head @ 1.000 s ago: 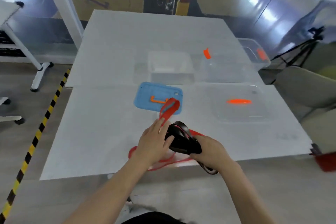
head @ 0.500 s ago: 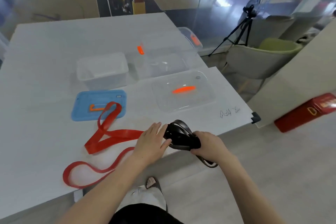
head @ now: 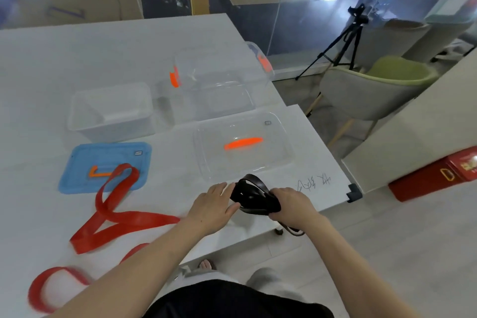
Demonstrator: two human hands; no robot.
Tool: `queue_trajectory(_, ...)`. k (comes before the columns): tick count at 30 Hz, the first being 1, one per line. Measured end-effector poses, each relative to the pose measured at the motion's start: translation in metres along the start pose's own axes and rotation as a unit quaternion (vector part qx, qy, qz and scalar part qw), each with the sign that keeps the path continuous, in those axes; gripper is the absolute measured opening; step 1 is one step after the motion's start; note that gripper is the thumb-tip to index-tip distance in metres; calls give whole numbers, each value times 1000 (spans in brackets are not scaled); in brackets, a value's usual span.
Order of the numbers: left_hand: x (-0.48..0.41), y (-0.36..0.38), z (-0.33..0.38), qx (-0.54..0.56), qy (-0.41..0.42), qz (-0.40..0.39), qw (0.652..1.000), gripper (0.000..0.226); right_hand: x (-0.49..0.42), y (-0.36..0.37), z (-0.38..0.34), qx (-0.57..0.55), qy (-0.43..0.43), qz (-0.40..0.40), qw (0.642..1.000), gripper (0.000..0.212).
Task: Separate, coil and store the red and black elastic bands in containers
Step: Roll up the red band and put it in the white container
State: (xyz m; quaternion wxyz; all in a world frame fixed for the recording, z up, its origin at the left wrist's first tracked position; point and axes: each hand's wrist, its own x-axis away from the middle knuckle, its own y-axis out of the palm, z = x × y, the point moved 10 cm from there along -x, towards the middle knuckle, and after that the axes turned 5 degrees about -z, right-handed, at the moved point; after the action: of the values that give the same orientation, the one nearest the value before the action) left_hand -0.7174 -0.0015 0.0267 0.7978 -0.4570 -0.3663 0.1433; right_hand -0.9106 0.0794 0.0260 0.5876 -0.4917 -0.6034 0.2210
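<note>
Black elastic band (head: 254, 197), flat, glossy and wound into a few loose overlapping loops, sits just below the centre of the frame, held over the near edge of the white table (head: 77, 59). The right hand (head: 293, 205) grips the right side of the coil with its fingers curled round it, and a short black tail hangs out below that hand. The left hand (head: 211, 208) rests against the left side of the coil, fingers nearly straight and together, thumb reaching toward the underside. The red elastic band (head: 121, 214) lies uncoiled in the lower left of the frame, a wide flat ribbon folded in loose crossing loops, with its top loop lying on a blue lid (head: 103, 162) that has an orange handle. To the right of the blue lid, just above the hands, is a clear lid (head: 245, 147) with an orange handle. Above the lids stand a frosted container (head: 111, 111) and, to its right, a clear container (head: 219, 85) with orange clasps. Dark handwriting (head: 313, 182) is scrawled on the tabletop just right of the hands but cannot be read. A small label on each lid is too small to read. Purple characters on a strip along the top edge of the frame are cut off and blurred.
</note>
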Motion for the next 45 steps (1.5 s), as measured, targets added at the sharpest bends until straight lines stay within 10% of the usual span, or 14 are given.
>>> queue_trajectory(10,-35,21,9,-23,-105,-21,994,69,-82,1,31,140,-140,-45,979,42)
queue_trajectory(17,-25,54,32,23,-215,-13,976,87,-111,40,46,196,-217,-62,954,112)
queue_trajectory(31,0,52,50,12,-273,36,961,77,-94,31,32,137,-267,-69,951,89)
queue_trajectory(45,122,49,-41,68,-329,153,929,55,-20,-2,-129,52,-352,115,927,33)
